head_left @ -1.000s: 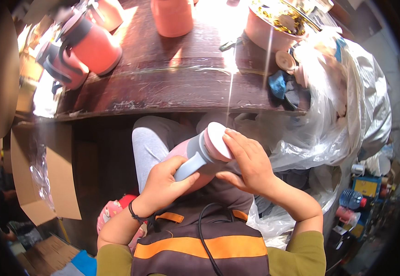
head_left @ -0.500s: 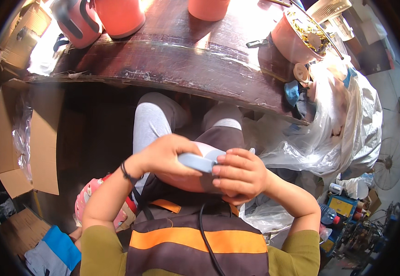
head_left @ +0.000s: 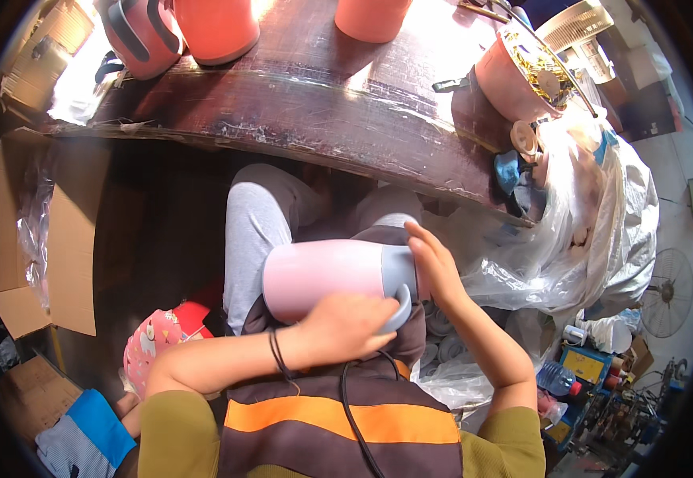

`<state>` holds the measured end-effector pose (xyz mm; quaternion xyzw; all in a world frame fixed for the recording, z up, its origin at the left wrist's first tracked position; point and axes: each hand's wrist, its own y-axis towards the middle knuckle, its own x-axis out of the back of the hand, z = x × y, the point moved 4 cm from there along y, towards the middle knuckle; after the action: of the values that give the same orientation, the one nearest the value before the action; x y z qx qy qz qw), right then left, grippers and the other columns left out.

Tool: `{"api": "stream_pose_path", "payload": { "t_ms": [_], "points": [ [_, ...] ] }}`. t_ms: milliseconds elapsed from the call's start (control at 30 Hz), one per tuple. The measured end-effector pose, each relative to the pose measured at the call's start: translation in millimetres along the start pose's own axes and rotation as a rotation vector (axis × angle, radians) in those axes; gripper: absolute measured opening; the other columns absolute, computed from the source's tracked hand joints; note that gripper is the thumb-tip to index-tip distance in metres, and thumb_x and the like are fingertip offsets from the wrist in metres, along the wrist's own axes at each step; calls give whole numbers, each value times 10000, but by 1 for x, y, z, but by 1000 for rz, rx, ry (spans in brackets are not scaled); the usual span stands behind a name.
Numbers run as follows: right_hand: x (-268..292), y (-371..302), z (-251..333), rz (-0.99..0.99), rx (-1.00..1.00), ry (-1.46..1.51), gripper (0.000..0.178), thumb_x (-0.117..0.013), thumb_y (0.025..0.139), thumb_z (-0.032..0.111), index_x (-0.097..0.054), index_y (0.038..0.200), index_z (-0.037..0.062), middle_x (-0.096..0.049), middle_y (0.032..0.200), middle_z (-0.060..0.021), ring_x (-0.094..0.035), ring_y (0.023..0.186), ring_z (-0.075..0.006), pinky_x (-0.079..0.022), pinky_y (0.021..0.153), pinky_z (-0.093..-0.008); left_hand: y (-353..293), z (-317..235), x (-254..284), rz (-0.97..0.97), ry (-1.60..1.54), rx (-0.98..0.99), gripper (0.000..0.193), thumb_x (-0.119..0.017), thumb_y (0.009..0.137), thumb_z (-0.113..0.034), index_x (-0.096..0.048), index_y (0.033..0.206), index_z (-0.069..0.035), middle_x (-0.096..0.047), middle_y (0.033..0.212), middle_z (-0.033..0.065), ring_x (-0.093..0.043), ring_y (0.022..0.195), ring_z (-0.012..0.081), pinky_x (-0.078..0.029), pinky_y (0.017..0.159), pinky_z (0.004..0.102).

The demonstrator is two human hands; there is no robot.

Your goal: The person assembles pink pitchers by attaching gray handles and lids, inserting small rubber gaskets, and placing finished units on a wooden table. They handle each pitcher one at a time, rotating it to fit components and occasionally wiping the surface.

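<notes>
A pink jug (head_left: 322, 275) with a grey collar lies on its side across my lap, its grey end to the right. My left hand (head_left: 346, 325) is closed round the curved grey handle (head_left: 400, 309), on the side nearer to me. My right hand (head_left: 439, 267) rests against the grey end with fingers stretched out and held together, not wrapped round it. That palm hides the face of the grey end.
Coral jugs (head_left: 217, 28) stand on the worn dark table (head_left: 298, 103) ahead. A pink bucket (head_left: 513, 76) of gold-coloured pieces is at its right, above plastic sheeting (head_left: 521, 263). An open carton (head_left: 76, 231) stands left. A person in a pink patterned garment (head_left: 154, 342) is beside me.
The jug has turned from nearly end-on to lying sideways across my lap. My left hand has moved down towards me with the handle; my right hand has straightened its fingers against the grey end.
</notes>
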<state>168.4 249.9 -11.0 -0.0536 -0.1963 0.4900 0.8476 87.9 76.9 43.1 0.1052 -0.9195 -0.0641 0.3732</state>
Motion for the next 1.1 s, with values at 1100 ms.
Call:
{"api": "stream_pose_path", "payload": {
  "t_ms": [1100],
  "points": [
    [-7, -1, 52, 184, 518, -232, 556, -615, 881, 374, -510, 1328, 60, -456, 1360, -179, -452, 1255, -334, -331, 1059, -413, 7, 34, 49, -39, -421, 442, 326, -692, 810, -310, -655, 965, -26, -658, 831, 173, -645, 746, 333, -495, 650, 366]
  ]
}}
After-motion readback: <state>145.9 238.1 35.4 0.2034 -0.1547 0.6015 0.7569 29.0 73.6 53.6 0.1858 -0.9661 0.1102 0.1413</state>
